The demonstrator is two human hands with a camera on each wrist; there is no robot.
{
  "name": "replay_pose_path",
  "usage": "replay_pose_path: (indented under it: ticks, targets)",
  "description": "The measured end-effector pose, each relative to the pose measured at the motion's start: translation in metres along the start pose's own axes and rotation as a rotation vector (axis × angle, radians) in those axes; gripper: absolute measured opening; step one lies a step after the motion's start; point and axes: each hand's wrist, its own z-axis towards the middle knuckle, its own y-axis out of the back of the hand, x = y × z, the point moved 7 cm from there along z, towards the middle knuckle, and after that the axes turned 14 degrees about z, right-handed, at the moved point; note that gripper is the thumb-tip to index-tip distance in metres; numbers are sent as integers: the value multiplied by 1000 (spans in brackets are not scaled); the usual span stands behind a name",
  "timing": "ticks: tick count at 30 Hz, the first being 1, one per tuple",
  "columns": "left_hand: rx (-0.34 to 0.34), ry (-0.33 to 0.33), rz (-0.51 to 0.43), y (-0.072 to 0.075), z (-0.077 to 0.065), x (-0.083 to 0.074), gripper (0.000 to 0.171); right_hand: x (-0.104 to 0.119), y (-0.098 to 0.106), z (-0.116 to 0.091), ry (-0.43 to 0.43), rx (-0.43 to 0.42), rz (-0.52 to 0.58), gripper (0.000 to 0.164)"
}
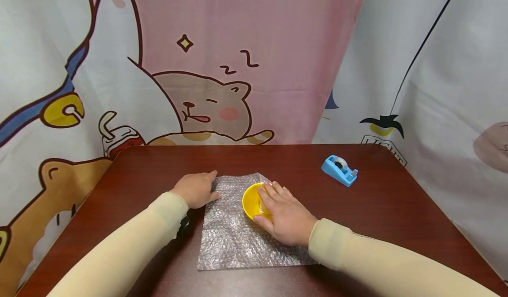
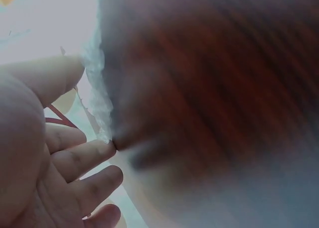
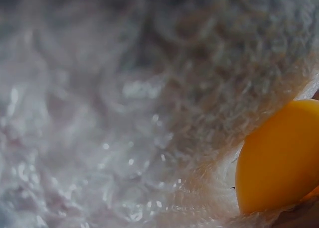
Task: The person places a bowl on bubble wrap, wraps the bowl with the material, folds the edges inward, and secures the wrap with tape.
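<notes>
"Where are the hands?"

"The left forearm, in a cream sleeve, reaches in from eight o'clock. Its left hand [image 1: 194, 190] lies at nine o'clock of a round, smooth, bright-yellow bowl [image 1: 251, 202], fingers extended and apart, touching the edge of a clear, square bubble-wrap sheet [image 1: 226, 242] without clasping it."

"And the right hand [image 1: 289, 217]?"

"The right forearm comes from four o'clock. The palm faces down, straight fingers lying across the bowl's rim, pressing rather than grasping."

"Where's the bowl?"

"On the wrap, toward twelve o'clock, with a light-blue tape dispenser [image 1: 339, 170] at two o'clock from it."
</notes>
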Motion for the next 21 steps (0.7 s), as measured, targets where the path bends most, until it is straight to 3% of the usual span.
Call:
replay_pose_path:
  ticks: [5,13,21]
  targets:
    - [-29,2,-41,5,0,-1,81,0,0,0,-3,1,7,80]
    - [-54,29,-235,8,2,-2,75,-1,0,1,-15,0,4,81]
    - [-64,62,-334,9,2,-5,71,-1,1,3,-9,-10,-5,81]
